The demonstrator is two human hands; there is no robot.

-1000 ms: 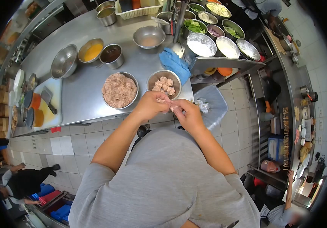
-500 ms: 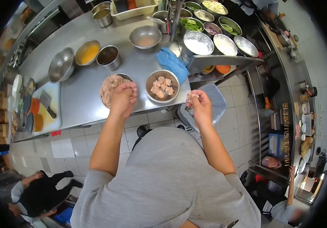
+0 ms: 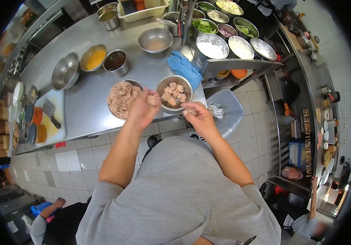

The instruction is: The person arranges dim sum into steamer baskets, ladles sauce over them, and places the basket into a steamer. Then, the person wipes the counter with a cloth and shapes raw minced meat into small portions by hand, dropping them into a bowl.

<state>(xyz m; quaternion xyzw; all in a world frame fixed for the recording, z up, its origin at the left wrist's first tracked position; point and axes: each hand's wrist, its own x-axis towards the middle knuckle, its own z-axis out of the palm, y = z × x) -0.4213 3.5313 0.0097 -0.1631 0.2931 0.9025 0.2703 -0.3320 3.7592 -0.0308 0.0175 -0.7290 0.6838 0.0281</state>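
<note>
A steel bowl of pale minced meat [image 3: 119,99] stands near the counter's front edge. To its right is a second steel bowl [image 3: 189,92] with several meat lumps [image 3: 173,94] in it. Between and just in front of the bowls, my left hand [image 3: 145,107] is closed with its fingers curled; what they hold is blurred. My right hand [image 3: 200,118] is at the lower right rim of the second bowl, its fingers pinched on a small piece of meat [image 3: 189,111].
Behind stand a steel bowl [image 3: 155,40], a pot of dark sauce [image 3: 116,62], a bowl of yellow liquid [image 3: 94,57] and a blue cloth [image 3: 185,71]. A knife [image 3: 51,114] lies on the left board. A lined bin [image 3: 229,112] is at the right. Co-workers are at both lower corners.
My left hand has moved right, away from the minced meat, uncovering it. My right hand has moved left towards the bowl of lumps. The co-worker at lower left has moved right.
</note>
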